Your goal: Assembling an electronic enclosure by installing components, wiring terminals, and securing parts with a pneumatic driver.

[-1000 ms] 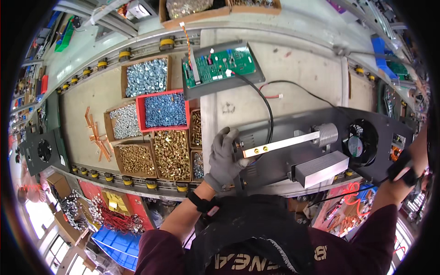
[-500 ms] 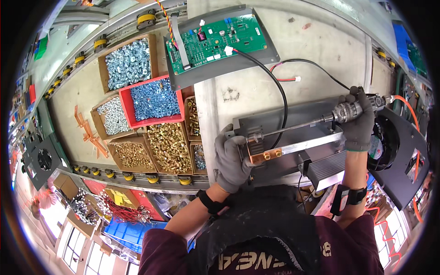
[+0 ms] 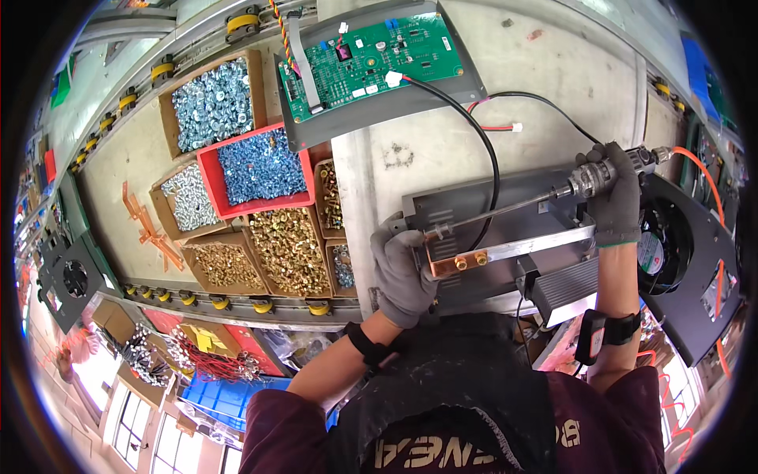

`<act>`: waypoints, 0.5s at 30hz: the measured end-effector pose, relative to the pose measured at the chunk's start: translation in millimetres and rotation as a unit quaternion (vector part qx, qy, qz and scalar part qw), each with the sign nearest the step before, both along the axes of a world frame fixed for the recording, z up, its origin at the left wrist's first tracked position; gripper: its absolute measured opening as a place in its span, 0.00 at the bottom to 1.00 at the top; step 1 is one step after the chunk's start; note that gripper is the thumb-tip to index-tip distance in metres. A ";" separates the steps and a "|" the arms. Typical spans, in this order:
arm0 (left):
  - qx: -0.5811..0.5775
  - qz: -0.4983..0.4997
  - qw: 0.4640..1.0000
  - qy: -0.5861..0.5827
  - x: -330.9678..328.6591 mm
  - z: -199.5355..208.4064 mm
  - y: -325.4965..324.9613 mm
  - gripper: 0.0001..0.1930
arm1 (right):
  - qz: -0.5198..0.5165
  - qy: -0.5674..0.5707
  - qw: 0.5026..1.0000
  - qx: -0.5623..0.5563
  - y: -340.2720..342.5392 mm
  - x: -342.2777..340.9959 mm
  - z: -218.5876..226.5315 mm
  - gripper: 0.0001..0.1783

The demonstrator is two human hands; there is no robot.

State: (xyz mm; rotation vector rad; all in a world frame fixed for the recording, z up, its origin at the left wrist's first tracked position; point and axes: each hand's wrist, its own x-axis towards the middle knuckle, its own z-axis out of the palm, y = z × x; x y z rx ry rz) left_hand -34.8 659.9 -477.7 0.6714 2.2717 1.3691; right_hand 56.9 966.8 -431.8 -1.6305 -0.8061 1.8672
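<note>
My gloved left hand [image 3: 403,268] grips the left end of a metal bar with a copper block [image 3: 456,261], which lies on a dark grey chassis [image 3: 505,201]. My gloved right hand [image 3: 612,193] is closed around a power screwdriver [image 3: 600,175] with an orange air hose at its back. Its long bit runs left to the bar's end, right beside my left fingers. A black fan [image 3: 667,237] sits in the chassis panel to the right.
A green circuit board on a grey plate [image 3: 371,67] lies further back, with a black cable running to the chassis. To the left stand several boxes of screws: a red tray [image 3: 257,166] and cardboard boxes [image 3: 288,249]. Yellow conveyor rollers [image 3: 260,304] line the edges.
My right hand came in from the lower right with the screwdriver and set its bit against the bar's left end. My left hand stayed on the bar.
</note>
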 end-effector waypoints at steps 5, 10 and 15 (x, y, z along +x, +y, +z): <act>0.016 -0.004 1.000 -0.013 1.3 0.7 -2.0 0.28 | 0.005 -0.007 1.000 0.001 1.4 2.6 -2.3 0.05; -0.011 -0.008 1.000 0.003 -0.7 3.7 -3.2 0.28 | 0.020 -0.005 1.000 -0.013 -3.0 -2.2 -0.3 0.06; 0.005 -0.012 0.999 0.052 -4.3 2.5 4.6 0.22 | 0.009 -0.014 1.000 -0.005 -0.2 -8.6 3.0 0.06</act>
